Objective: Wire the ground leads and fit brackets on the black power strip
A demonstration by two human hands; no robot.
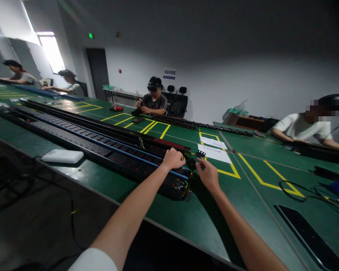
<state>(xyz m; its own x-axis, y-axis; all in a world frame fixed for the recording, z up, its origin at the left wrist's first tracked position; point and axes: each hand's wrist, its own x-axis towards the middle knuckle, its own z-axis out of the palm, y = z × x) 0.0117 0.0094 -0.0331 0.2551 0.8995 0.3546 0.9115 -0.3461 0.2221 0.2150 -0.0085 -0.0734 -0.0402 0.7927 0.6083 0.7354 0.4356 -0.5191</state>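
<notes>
Long black power strips [130,165] with rows of sockets and small red marks lie side by side, with a blue rail [147,161] running between them. My left hand [173,158] rests on the near strips' right end, its fingers curled closed; what they grip is hidden. Just right of that end, my right hand [208,174] pinches a small dark plate [191,163] between thumb and fingers. Coloured wires [181,185] show in the open end of the nearest strip. A small black slotted piece [200,154] lies beyond my right fingertips.
White paper sheets [214,153] and yellow tape outlines [237,174] mark the green table [243,203]. A white box-shaped device [62,156] sits at the front left, a phone [307,237] at the right. Co-workers sit across and along the table; a red power tool [116,108] lies far back.
</notes>
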